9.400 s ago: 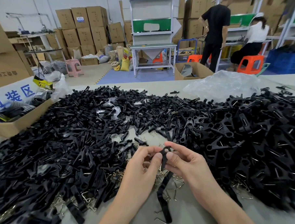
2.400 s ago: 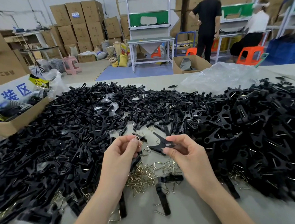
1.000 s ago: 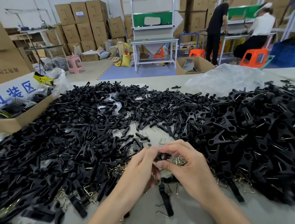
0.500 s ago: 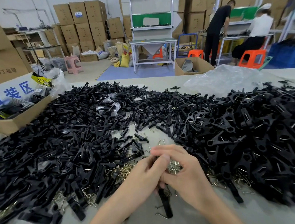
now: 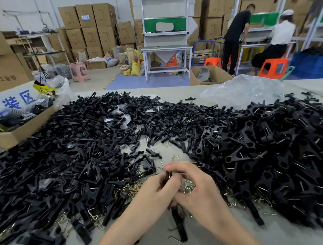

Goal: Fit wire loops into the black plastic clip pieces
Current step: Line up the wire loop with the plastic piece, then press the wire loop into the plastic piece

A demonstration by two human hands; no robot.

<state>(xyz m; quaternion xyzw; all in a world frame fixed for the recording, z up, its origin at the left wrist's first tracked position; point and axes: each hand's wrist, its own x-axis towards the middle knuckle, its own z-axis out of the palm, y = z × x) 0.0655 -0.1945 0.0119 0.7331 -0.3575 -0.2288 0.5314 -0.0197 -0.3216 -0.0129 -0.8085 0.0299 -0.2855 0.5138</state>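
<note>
My left hand (image 5: 154, 190) and my right hand (image 5: 198, 190) meet over the near middle of the table. Together they grip one black plastic clip piece (image 5: 168, 175), of which only the top shows between the fingers. Whether a wire loop sits in it is hidden by my fingers. A heap of loose brass-coloured wire loops (image 5: 133, 187) lies just left of and under my hands. One long black clip piece (image 5: 179, 227) lies flat on the table below my hands.
Loose black clip pieces (image 5: 77, 155) are heaped on the left, and clips with wire fitted (image 5: 266, 154) on the right. A cardboard box (image 5: 17, 131) stands at the left edge, a crumpled plastic bag (image 5: 243, 92) at the back right. Two people work at benches far behind.
2.4 s ago my hands were apart, the left pinching a wire loop and the right holding a clip. They have since come together and dropped lower, closed round the clip.
</note>
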